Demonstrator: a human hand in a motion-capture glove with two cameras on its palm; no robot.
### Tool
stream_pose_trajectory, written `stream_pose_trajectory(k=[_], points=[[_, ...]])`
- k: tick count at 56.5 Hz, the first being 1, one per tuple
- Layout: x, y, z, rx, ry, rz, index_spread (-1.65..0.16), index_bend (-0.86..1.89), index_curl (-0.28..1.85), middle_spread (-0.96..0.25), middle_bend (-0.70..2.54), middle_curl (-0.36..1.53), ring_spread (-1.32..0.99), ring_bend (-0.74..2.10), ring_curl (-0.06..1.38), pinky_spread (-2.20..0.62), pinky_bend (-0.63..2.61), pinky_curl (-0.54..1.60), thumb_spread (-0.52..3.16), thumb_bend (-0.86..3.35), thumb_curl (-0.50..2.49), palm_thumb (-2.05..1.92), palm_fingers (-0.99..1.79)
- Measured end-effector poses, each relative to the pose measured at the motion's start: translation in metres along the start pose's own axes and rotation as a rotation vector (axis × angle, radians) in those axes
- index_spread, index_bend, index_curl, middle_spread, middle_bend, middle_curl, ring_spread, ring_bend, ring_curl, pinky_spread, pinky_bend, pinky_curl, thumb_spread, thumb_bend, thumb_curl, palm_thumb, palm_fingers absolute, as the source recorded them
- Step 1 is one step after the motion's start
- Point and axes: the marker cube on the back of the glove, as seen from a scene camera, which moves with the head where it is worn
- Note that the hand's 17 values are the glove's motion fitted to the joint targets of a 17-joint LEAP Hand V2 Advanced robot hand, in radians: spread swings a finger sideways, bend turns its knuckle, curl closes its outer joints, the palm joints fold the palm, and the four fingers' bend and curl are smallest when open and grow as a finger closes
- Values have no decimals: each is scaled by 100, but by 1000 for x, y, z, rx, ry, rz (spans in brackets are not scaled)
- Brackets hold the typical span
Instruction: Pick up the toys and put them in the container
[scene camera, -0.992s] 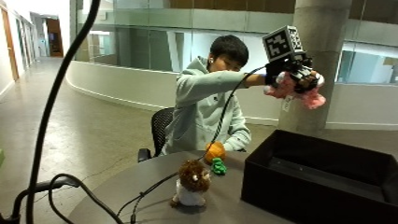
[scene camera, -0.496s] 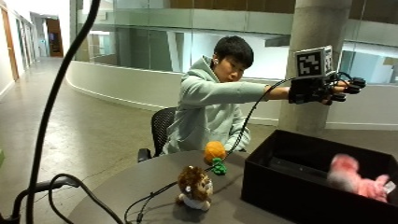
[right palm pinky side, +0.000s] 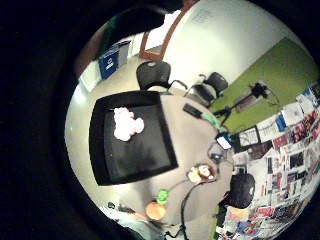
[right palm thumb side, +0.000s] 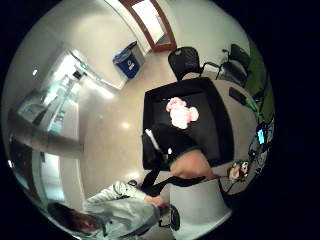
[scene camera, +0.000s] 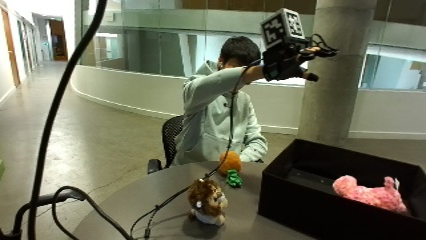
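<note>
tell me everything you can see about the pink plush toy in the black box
The fluffy pink plush toy looks like soft, shaggy fabric with lumpy rounded parts; its exact shape is unclear. It lies on its side on the floor of the open black rectangular container, near the far wall. Nothing else touches it; the gloved right hand is raised well above.

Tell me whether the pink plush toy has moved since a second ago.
Yes. The pink plush toy was up in the gloved right hand beside the concrete column; it now lies down inside the black container, and the hand is empty.
</note>
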Motion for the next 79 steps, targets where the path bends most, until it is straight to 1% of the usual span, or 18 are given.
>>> stream_pose_trajectory(k=[3, 6, 10, 15, 21, 24, 28, 33, 38, 45, 49, 56, 59, 62, 65, 66, 74, 79], points=[[21, 15, -11, -2, 118, 236, -25, 14, 27, -2, 22, 33, -10, 22, 29, 2, 55, 38, 120, 0, 41, 4, -4], [43, 36, -18, -39, 167, 344, -25, 15, 27, -2, 23, 34, -11, 24, 30, 3, 56, 37, 123, 0, 41, 7, 0], [79, 73, -16, -140, 157, 396, -26, 15, 28, -2, 23, 34, -12, 25, 30, 4, 58, 38, 126, 0, 39, 8, 3], [138, 121, 10, -301, 128, 445, -27, 15, 27, -3, 24, 35, -13, 32, 32, 4, 62, 38, 128, 0, 39, 12, 12], [199, 164, 60, -454, 136, 481, -27, 15, 28, -3, 23, 36, -13, 29, 32, 4, 68, 40, 130, -1, 37, 13, 2], [215, 183, 85, -497, 154, 503, -28, 15, 29, -2, 18, 35, -11, 24, 32, 4, 71, 41, 131, -1, 36, 13, -8], [224, 206, 115, -526, 183, 555, -28, 15, 29, -1, 15, 34, -9, 18, 30, 5, 74, 41, 131, -2, 35, 11, -13], [241, 226, 149, -546, 165, 597, -29, 22, 31, -1, 12, 32, -7, 14, 27, 6, 74, 41, 131, -1, 35, 12, -12], [240, 243, 180, -590, 106, 682, -29, 22, 33, 0, 11, 29, -5, 14, 26, 6, 79, 41, 131, 0, 35, 14, -11], [240, 258, 219, -695, 119, 675, -30, 17, 34, 0, 8, 25, -3, 23, 27, 6, 94, 44, 128, 0, 35, 20, -5], [238, 263, 232, -701, 140, 655, -32, 16, 33, -1, 10, 23, -2, 34, 29, 4, 101, 44, 126, 0, 36, 25, 6], [232, 265, 246, -658, 112, 634, -31, 16, 31, -8, 32, 28, -15, 68, 36, -12, 95, 40, 132, 10, 40, 44, 63], [229, 265, 250, -646, 121, 617, -30, 14, 30, -10, 36, 30, -19, 77, 38, -20, 96, 39, 133, 14, 43, 53, 73], [226, 264, 253, -629, 138, 591, -29, 12, 30, -13, 39, 33, -24, 85, 42, -28, 99, 40, 125, 19, 49, 66, 84], [221, 262, 253, -635, 150, 579, -29, 18, 32, -16, 47, 37, -29, 89, 45, -32, 96, 41, 113, 20, 54, 73, 97], [220, 262, 252, -644, 149, 579, -29, 23, 34, -18, 52, 39, -29, 90, 45, -34, 94, 40, 109, 20, 55, 75, 105], [199, 262, 240, -794, 36, 583, -30, 37, 43, -24, 63, 46, -33, 90, 49, -39, 90, 42, 87, 17, 65, 78, 112], [167, 262, 222, -857, -44, 585, -30, 41, 49, -26, 66, 49, -34, 92, 50, -41, 90, 43, 76, 16, 69, 78, 111]])
